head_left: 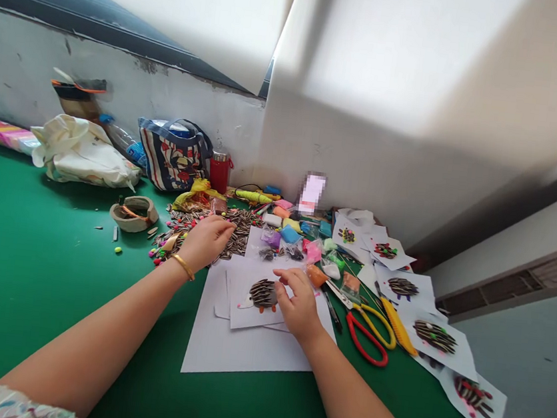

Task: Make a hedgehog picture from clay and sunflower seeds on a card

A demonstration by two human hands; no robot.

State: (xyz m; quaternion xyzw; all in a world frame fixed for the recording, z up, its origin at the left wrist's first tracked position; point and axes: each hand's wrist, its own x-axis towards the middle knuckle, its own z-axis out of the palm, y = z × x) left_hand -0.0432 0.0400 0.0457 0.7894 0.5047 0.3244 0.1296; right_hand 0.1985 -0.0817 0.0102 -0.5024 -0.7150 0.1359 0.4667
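Patterned sleeves (9,404) above the green worktop (13,239)

Left grip (204,239), fingertips pressed together, contents unclear, hovers over sunflower seeds (242,230) near the far edge; right grip (298,305), spread, overlaps the hedgehog picture (263,294).

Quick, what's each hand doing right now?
Left hand: fingers bunched by the sunflower seeds; whether it's holding one can't be told.
Right hand: open, fingers loosely curved, beside the seed hedgehog.

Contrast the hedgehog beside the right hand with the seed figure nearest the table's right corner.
The hedgehog has orange feet; the corner figure shows red and pink bits. The hedgehog's sheet lies on larger white paper; the corner figure's lies at the table edge. Both use dark seeds on white paper.
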